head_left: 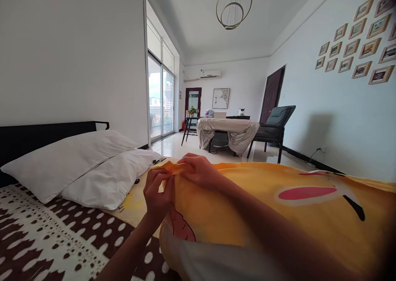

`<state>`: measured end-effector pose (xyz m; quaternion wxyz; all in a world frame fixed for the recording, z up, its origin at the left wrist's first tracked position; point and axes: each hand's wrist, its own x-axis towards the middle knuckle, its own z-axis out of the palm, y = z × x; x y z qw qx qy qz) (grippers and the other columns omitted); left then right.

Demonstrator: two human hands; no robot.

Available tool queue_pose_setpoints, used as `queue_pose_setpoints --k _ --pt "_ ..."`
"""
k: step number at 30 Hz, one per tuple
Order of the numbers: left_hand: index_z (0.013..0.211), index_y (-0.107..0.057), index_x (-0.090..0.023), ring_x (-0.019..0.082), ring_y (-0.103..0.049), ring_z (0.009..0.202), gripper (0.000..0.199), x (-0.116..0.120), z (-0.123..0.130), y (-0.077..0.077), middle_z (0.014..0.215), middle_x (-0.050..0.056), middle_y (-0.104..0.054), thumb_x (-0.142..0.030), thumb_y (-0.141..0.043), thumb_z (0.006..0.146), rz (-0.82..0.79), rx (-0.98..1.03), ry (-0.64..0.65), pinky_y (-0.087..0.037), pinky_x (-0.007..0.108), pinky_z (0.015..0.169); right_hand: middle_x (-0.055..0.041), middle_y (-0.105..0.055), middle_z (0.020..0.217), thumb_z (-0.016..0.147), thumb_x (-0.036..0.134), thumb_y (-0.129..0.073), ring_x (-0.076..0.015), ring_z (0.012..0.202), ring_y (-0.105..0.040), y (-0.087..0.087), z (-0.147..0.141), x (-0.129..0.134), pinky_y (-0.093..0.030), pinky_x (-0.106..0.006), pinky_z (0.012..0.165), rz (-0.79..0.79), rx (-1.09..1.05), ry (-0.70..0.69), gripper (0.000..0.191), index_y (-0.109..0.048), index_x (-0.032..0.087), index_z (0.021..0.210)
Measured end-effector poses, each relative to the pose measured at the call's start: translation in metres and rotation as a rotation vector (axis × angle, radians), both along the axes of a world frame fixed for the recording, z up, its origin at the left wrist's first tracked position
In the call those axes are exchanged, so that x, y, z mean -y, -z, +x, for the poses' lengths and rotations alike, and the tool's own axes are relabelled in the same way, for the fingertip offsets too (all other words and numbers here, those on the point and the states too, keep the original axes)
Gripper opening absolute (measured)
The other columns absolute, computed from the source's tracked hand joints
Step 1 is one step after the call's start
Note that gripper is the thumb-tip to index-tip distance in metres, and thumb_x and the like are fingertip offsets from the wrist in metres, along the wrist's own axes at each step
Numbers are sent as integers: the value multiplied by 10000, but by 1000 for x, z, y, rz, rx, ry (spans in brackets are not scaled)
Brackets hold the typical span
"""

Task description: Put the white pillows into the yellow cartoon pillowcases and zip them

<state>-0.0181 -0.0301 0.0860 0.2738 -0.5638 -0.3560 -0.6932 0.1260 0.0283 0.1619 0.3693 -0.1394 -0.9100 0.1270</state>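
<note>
Fingers of the left hand (158, 192) and right hand (198, 170) are pinching, almost closed, an edge of the yellow blanket (253, 178) lying over the dotted bedding (102, 231) — seemingly sorting out its corner; the next move is probably calling for firm, matched grips

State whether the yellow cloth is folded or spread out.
Mostly spread out: the yellow cloth stretches wide, its print showing, while the left hand and right hand pinch one edge.
</note>
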Motion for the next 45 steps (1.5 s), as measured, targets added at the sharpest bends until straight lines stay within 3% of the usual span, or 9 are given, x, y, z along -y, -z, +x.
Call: queue_pose_setpoints --k 6,11,16,25,32,38,41,43,45 --pt "735 -590 -200 170 -552 801 88 6 7 0 790 20 -573 -144 -604 802 -51 -8 -49 -471 342 725 -41 -628 801 784 126 -601 -152 807 -557 19 -11 -7 -426 -262 737 176 -56 89 113 -686 193 816" --pt "709 -542 -188 173 -537 737 147 3 12 4 753 26 -595 -74 -562 801 8 -154 -272 -387 351 705 -10 -575 772 723 92 -620 -112 647 -480 18 -18 -2 -355 -225 598 150 -4 255 111 -622 190 775" --pt "762 -547 -182 157 -562 706 156 3 10 12 713 20 -578 -33 -529 806 14 -270 -243 -398 341 719 8 -542 686 716 215 -660 -116 589 -402 13 -12 -6 -260 -238 538 104 115 407 97 -569 189 738" --pt "822 -589 -151 186 -556 777 154 10 26 31 722 42 -622 -6 -561 781 33 -361 -325 -353 352 756 8 -608 731 684 170 -653 -115 667 -496 19 -5 -17 -323 -228 624 -28 62 268 77 -602 185 740" --pt "805 -599 -156 176 -569 760 148 9 24 35 737 49 -617 -39 -510 821 -98 -382 -228 -382 334 750 4 -577 673 704 140 -558 -114 574 -420 24 -4 -7 -226 -226 527 7 229 361 148 -562 194 842" --pt "836 -551 -186 139 -602 654 99 11 -10 20 770 9 -606 -285 -552 834 -564 97 269 -469 254 600 27 -537 639 694 75 -491 -110 571 -422 32 -1 -5 -244 -214 546 27 16 310 198 -540 204 836" --pt "1032 -444 -208 126 -597 551 430 5 -19 7 793 -30 -580 -377 -672 709 -730 358 416 -475 247 512 43 -513 610 667 65 -498 -105 544 -403 35 -3 -3 -252 -213 547 42 -41 281 228 -539 205 843" --pt "1098 -420 -212 111 -555 487 550 1 -20 0 746 -54 -555 -401 -696 662 -842 334 421 -436 229 456 56 -485 579 670 72 -509 -103 533 -398 36 -3 -2 -262 -211 551 47 -58 264 222 -540 208 842" --pt "1026 -509 -197 98 -498 468 446 -1 -18 -5 656 -65 -514 -426 -669 678 -904 181 333 -385 217 447 58 -486 577 694 87 -512 -103 538 -408 35 -3 0 -274 -209 559 46 -71 259 190 -547 210 834"
